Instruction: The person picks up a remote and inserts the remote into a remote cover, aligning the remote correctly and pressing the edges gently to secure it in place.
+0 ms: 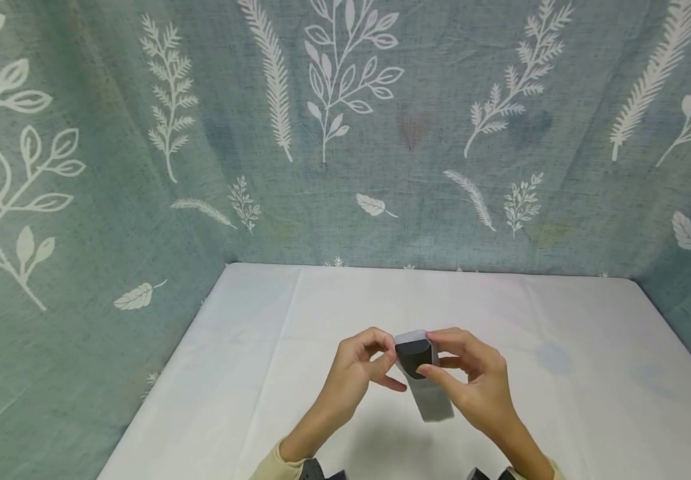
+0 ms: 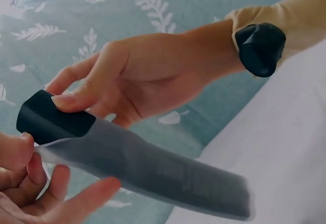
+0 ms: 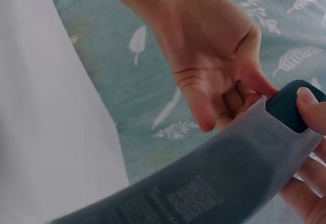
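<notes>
A dark, smooth-sided block [image 1: 414, 355] with rounded corners sticks out of the mouth of a translucent plastic sleeve [image 1: 432, 401]. My left hand [image 1: 354, 367] pinches the sleeve's edge beside the block between thumb and index finger, its other fingers spread apart. From the other side my right hand [image 1: 478, 380] grips the block, thumb on its near face and fingers behind. Below the hands the long sleeve hangs at a slant. Printed text and a square code show on the sleeve [image 3: 193, 198] in the right wrist view. The block's lower part is hidden inside the sleeve.
A white-covered table [image 1: 297, 320] lies beneath the hands. Behind it and to the sides hangs a green cloth [image 1: 381, 233] with white leaf prints. A dark wrist device [image 2: 261, 48] sits on the right sleeve cuff.
</notes>
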`<state>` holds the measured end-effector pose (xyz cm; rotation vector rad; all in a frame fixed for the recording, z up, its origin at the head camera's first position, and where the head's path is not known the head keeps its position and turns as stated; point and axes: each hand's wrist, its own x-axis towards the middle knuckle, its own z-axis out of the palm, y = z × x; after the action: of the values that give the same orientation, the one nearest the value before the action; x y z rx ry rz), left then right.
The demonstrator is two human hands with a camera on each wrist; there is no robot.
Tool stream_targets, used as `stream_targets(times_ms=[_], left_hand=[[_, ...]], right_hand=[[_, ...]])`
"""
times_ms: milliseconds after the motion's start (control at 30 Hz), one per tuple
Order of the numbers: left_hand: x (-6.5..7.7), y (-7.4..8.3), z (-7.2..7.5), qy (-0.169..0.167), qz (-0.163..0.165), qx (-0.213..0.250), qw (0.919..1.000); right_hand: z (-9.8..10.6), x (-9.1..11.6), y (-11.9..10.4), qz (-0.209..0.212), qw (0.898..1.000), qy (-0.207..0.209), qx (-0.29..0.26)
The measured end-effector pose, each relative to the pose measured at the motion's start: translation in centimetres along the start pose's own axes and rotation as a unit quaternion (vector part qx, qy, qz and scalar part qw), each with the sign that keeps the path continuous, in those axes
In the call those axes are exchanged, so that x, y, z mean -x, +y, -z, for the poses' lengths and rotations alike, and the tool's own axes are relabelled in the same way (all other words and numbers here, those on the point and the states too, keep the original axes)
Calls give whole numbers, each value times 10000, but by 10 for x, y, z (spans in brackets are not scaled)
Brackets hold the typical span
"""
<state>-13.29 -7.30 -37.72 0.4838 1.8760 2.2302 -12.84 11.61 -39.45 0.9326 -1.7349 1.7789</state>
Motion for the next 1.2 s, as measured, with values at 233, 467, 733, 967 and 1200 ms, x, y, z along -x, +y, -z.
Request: stream_targets(times_ms=[233, 467, 733, 967, 1200], left_hand=[[6, 7, -4, 146, -46, -203, 9997], [13, 14, -6, 54, -251, -215, 9994], [15, 14, -8, -102, -589, -338, 9976], [16, 12, -13, -241, -1135, -310, 9928], [16, 6, -22, -130, -1884, -335, 9814]], right_hand=[[1, 3, -9, -15, 9993, -166, 344], [3, 2, -16, -457, 9971, -377, 467], [4, 5, -14, -726, 9967, -293, 192], [-1, 9, -14, -288, 9982, 379, -372], [-1, 4, -17, -176, 9938, 781, -768]])
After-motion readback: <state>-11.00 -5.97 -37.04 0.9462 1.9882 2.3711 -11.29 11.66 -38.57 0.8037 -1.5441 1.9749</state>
